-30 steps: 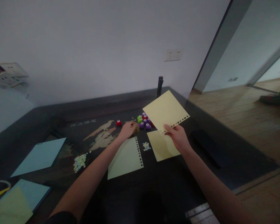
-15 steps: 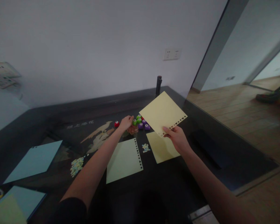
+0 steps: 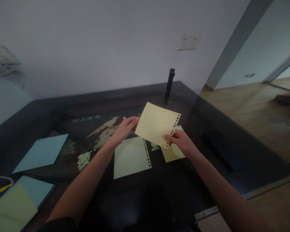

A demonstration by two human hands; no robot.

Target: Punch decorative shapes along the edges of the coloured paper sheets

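Observation:
My right hand [image 3: 180,140] pinches a pale yellow sheet of paper [image 3: 157,122] by its lower right edge, thumb on top. Small star and heart cutouts run along that edge. At the sheet's left edge is my left hand [image 3: 127,127], fingers closed; what they grip is hidden. A red craft punch [image 3: 123,118] shows just behind that hand. Below the held sheet lies a pale green sheet [image 3: 131,158] with a row of punched shapes on its right side. Another yellow sheet [image 3: 172,153] lies partly covered under my right hand.
Small paper cutouts lie in a pile [image 3: 84,160] on the left and a smaller heap [image 3: 155,146] at centre. Blue sheets [image 3: 42,153] rest at left, scissors-like yellow-handled item [image 3: 1,190] beside them. A black cylinder [image 3: 170,80] stands at the back of the black table [image 3: 106,100].
The yellow sheet has moved left and down and turned, now covering the green and purple punches. My left hand has drawn back from the punches to the sheet's left edge. The view has shifted slightly.

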